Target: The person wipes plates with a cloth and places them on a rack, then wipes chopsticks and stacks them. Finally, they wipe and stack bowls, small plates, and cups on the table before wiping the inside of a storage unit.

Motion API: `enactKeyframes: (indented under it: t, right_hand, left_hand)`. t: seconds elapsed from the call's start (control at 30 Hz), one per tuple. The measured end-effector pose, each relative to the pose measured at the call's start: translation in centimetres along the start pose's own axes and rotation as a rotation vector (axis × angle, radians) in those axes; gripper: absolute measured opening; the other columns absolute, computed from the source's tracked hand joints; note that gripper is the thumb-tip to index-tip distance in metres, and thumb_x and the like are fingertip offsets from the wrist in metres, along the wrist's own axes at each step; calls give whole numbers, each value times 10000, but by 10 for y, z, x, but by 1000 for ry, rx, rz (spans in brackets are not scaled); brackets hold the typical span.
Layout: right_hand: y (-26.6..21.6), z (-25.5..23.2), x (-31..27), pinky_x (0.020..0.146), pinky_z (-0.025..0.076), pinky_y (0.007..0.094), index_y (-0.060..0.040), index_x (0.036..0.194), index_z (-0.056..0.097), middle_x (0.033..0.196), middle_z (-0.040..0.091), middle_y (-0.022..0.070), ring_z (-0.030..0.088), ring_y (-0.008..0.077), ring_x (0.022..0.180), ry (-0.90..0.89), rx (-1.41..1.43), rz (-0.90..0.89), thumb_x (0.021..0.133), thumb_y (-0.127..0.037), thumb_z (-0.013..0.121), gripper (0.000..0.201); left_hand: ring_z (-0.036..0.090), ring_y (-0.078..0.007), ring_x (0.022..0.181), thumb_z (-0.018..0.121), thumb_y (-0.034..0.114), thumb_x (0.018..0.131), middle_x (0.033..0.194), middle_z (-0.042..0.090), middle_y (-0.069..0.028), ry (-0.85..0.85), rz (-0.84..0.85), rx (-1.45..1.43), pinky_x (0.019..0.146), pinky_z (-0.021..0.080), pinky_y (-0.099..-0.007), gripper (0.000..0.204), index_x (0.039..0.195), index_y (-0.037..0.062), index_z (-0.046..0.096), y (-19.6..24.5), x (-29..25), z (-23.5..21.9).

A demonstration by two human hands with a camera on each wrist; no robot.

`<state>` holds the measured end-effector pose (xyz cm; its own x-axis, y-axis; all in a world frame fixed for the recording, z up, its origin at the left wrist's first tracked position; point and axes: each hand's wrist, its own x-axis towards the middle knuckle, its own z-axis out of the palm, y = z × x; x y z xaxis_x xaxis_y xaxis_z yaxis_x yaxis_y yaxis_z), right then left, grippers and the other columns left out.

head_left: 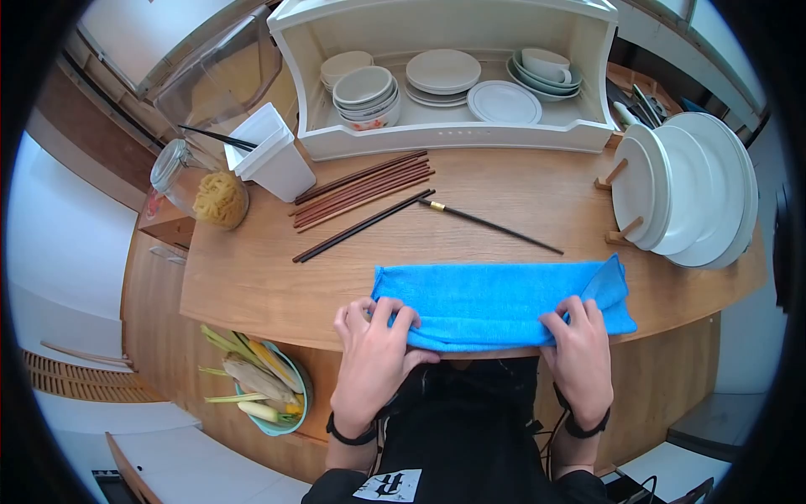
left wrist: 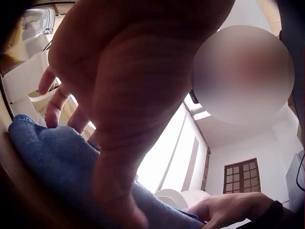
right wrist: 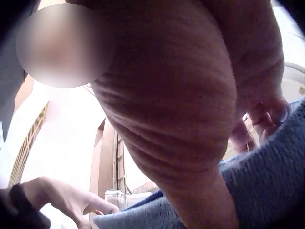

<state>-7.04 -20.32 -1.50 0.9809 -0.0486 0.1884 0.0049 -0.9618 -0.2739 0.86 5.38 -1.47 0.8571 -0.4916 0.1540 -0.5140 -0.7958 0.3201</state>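
A blue cloth [head_left: 495, 298], folded into a long strip, lies along the front edge of the wooden table. My left hand [head_left: 371, 357] holds its near left end, fingers bent over the top and thumb at the near edge. Near the right end, my right hand [head_left: 581, 357] grips the same edge with curled fingers. The cloth's far right corner sticks up as a loose flap. In the left wrist view the cloth [left wrist: 57, 162] bulges between thumb and fingers; the right wrist view shows the cloth [right wrist: 267, 186] around the right thumb, whose tip is hidden.
Behind the cloth lie a black stick with a gold band [head_left: 495, 225], two dark chopsticks [head_left: 365, 225] and several brown chopsticks [head_left: 361, 189]. A white shelf [head_left: 453, 139] with bowls and plates stands behind. Racked plates [head_left: 688, 189] are right; a pasta jar [head_left: 220, 200] and white container [head_left: 273, 160] left.
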Motion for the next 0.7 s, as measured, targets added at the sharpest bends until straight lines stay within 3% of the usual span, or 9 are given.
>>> enactKeyframes:
  t: [0.03,0.07,0.17,0.2,0.27,0.47,0.57,0.7]
  right_hand:
    - [0,-1,-3,834,462,409,-57,937,681,963,575,102,544,304,920,-7,13,10,688,-12,758,265]
    - [0,-2,-6,842,465,408,-57,945,682,971,578,101,545,304,925,-15,24,19,688,-12,759,271]
    - [4,-3,-8,844,472,406,-57,958,686,990,589,98,549,302,933,-12,36,20,688,-13,762,284]
    - [4,-2,-8,841,474,406,-57,961,687,995,592,97,551,301,934,-3,39,16,688,-13,762,287]
    - [2,-2,-9,829,482,409,-58,967,687,991,595,94,556,301,919,23,16,30,685,-21,767,295]
    - [0,-3,-23,781,495,420,-63,990,682,963,598,97,570,307,872,107,-93,150,683,-49,781,323]
    - [6,-2,-40,744,494,423,-66,1007,682,914,590,102,577,307,842,104,-155,199,693,-56,775,327]
    - [7,7,-55,693,491,422,-64,1021,684,853,576,104,583,303,806,103,-169,257,707,-60,764,324]
  left_hand:
    - [476,-324,1091,837,405,695,1058,596,-55,-33,4,-26,1019,300,-500,457,990,108,654,-3,-4,-2]
    - [482,-322,1076,797,448,753,1059,602,-56,-53,41,-69,1020,299,-488,451,1007,100,664,-8,-4,-6]
    - [495,-321,1061,758,439,813,1058,610,-59,-86,178,22,1013,305,-479,404,1028,108,669,-19,11,-25]
    - [519,-320,1040,715,389,881,1069,618,-67,-140,228,64,1007,319,-474,324,1048,116,662,-22,25,-33]
    - [547,-321,1040,706,313,905,1078,613,-83,-113,364,81,989,354,-454,266,1074,118,642,-31,64,-33]
    - [564,-363,1081,712,268,900,1117,592,-170,-41,506,235,916,494,-468,327,1138,77,593,-47,193,30]
    - [566,-378,1091,720,280,889,1141,598,-175,-200,492,346,923,500,-457,354,1149,77,592,-41,221,47]
    - [602,-371,1027,657,214,926,1051,631,-173,-137,597,360,884,517,-459,250,1097,48,582,-37,231,60]
